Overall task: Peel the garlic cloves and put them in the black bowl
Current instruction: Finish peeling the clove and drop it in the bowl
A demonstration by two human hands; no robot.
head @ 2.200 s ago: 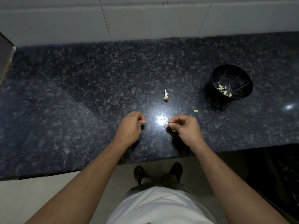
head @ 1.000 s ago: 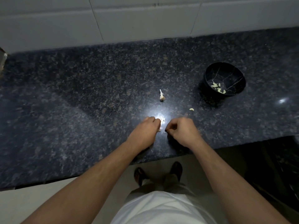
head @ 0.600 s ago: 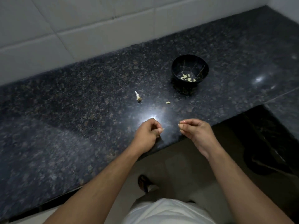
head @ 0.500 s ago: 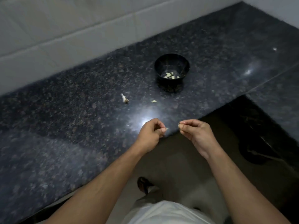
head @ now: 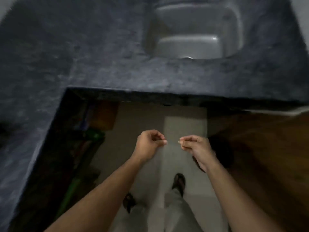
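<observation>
My left hand [head: 149, 144] and my right hand [head: 194, 146] hang side by side over the pale floor, a short gap between their fingertips. Both have curled fingers, with thumb and forefinger pinched together. Whatever each pinches is tiny and blurred; it looks like a thin scrap of garlic skin. The black bowl and the loose garlic on the counter are out of view.
A dark granite counter [head: 100, 64] wraps around the left and far sides, with a steel sink [head: 197, 34] set into it ahead. Dark storage with green items [head: 80, 148] lies under the counter at left. A brown wooden surface [head: 267, 148] stands at right.
The view has swung right, away from the bowl and garlic, to the sink corner. Both hands have left the counter edge and now hang over the floor, still pinched.
</observation>
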